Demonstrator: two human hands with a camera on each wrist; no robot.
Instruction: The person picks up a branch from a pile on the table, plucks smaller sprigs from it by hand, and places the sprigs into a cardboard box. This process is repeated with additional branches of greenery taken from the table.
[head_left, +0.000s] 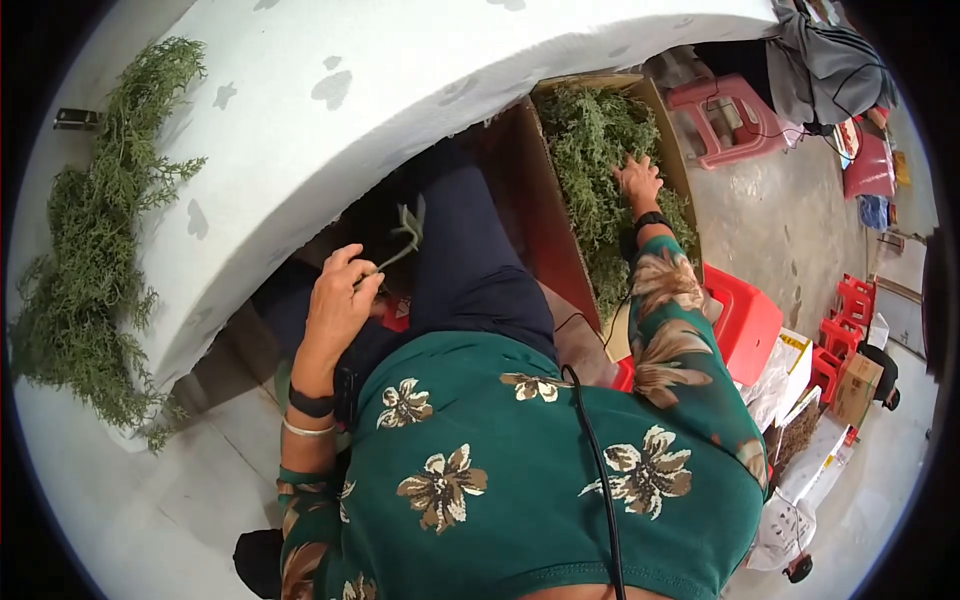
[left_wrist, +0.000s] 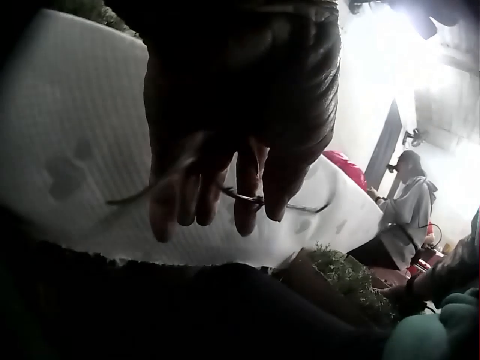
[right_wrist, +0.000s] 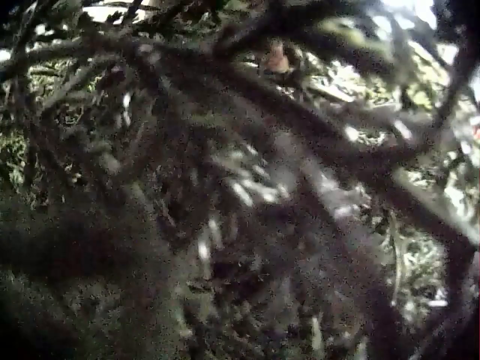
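My left hand (head_left: 340,300) pinches the thin stem of a small green sprig (head_left: 410,230) between thumb and fingers, above my lap. In the left wrist view the same hand (left_wrist: 240,142) is dark against the light, and the stem (left_wrist: 244,197) crosses behind the fingertips. My right hand (head_left: 640,183) is reached out over the cardboard box (head_left: 556,190), its fingers spread on the feathery artificial greenery (head_left: 592,140) inside. Blurred green sprays (right_wrist: 247,187) fill the right wrist view and hide most of that hand.
A white table (head_left: 400,70) with grey shapes curves across the front. More greenery (head_left: 90,240) lies along its left end. Right of the box stand a pink stool (head_left: 725,120) and a red stool (head_left: 745,325). Another person (left_wrist: 409,206) stands beyond the table.
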